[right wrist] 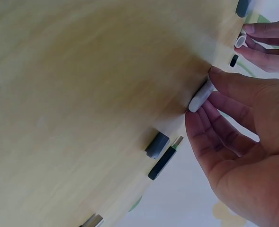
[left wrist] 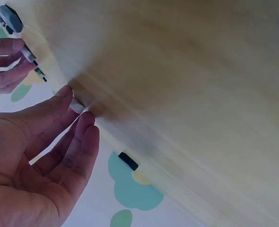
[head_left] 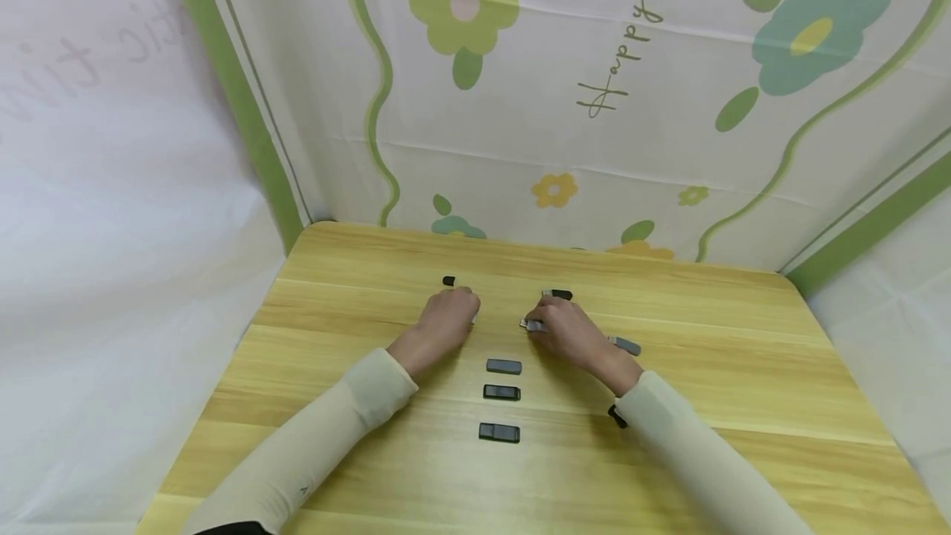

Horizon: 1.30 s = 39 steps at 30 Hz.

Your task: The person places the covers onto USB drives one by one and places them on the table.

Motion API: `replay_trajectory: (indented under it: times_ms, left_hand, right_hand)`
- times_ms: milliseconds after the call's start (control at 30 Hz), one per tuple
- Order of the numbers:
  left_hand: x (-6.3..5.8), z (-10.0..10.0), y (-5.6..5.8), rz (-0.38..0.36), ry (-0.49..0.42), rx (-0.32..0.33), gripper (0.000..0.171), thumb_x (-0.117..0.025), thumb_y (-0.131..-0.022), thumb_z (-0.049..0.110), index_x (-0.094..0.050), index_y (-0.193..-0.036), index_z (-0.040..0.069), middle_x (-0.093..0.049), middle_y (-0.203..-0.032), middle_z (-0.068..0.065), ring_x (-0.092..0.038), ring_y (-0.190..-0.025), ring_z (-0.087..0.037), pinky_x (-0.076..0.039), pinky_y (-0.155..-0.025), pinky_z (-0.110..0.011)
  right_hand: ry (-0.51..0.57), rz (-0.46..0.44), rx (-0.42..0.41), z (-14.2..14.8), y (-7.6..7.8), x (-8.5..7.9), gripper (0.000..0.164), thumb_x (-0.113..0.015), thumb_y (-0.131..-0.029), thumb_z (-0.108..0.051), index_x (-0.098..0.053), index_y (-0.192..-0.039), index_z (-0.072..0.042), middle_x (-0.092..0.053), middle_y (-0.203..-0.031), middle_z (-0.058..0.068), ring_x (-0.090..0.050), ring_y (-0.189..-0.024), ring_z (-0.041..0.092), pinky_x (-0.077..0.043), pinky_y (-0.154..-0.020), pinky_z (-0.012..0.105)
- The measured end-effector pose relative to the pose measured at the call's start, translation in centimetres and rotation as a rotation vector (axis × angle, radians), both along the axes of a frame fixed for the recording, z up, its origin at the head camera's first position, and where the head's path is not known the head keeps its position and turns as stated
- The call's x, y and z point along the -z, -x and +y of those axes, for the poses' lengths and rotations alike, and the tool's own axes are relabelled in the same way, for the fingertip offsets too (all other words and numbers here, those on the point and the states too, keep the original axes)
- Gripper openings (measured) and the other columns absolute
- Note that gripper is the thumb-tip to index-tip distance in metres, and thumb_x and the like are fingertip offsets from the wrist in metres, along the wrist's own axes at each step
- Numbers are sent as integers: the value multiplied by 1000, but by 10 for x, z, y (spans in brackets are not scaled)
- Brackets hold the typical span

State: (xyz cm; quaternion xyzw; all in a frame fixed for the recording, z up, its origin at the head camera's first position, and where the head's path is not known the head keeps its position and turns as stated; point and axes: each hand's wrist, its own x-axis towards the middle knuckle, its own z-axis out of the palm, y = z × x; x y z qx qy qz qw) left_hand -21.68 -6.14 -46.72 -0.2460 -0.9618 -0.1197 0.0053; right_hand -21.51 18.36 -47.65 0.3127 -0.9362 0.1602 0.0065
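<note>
My left hand (head_left: 448,314) pinches a small whitish cap (left wrist: 76,105) between thumb and fingertips, low over the wooden table. Its hollow mouth shows in the right wrist view. Across a short gap, my right hand (head_left: 570,330) holds a light grey USB stick (head_left: 533,325) by its body, with the metal plug pointing toward the left hand. Just beyond the right hand lies an uncapped black USB stick (head_left: 557,294). A grey USB stick (head_left: 626,345) with its plug bare lies right of that wrist. Behind the left hand sits a black cap (head_left: 449,281).
Nearer the person, a grey capped stick (head_left: 503,366) and two black ones, a middle stick (head_left: 501,392) and a front stick (head_left: 499,433), lie in a column. A black piece (head_left: 617,416) is partly hidden by the right sleeve. Printed cloth (head_left: 505,130) hangs behind the table.
</note>
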Motion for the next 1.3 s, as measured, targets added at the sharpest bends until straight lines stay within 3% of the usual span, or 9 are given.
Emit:
replay_trajectory:
  times_ms: [233,533,800,1133,1300]
  left_hand:
    - [0,0,0,33,-13,-2,31,-69,-95,-5,-60,-68,8,-65,-77,-9,-42,-62,-14,-44,-51,-30]
    - [0,0,1,7,-30,-7,31,-70,-95,-5,-60,-69,8,-65,-77,-8,-42,-62,-15,-42,-53,-30]
    - [-2,1,0,22,-49,-3,38,-68,-94,-7,-55,-63,10,-50,-60,-1,-35,-56,-13,-36,-50,-28]
    - [-3,5,0,-10,-65,-12,36,-67,-95,-8,-59,-65,9,-54,-61,-1,-37,-57,-14,-37,-53,-28]
    - [-4,6,-2,-17,-77,-6,26,-69,-96,-7,-67,-73,5,-64,-67,-5,-41,-58,-14,-41,-54,-28]
  right_hand:
    - [13,2,6,-1,0,2,17,-82,-90,0,-81,-107,0,-75,-101,11,-72,-93,23,-62,-79,36]
    - [46,-25,50,-2,1,2,9,-80,-93,-1,-82,-101,-2,-78,-96,8,-72,-88,19,-61,-79,40]
    - [36,-28,61,-2,0,3,9,-79,-93,-1,-81,-102,-2,-76,-97,8,-71,-88,20,-61,-78,41]
    - [29,14,46,0,-2,5,14,-80,-93,-4,-80,-107,-4,-75,-99,7,-73,-90,21,-61,-79,41]
    - [17,34,41,1,-3,4,14,-82,-92,-6,-80,-106,-4,-74,-97,5,-71,-87,19,-61,-75,40]
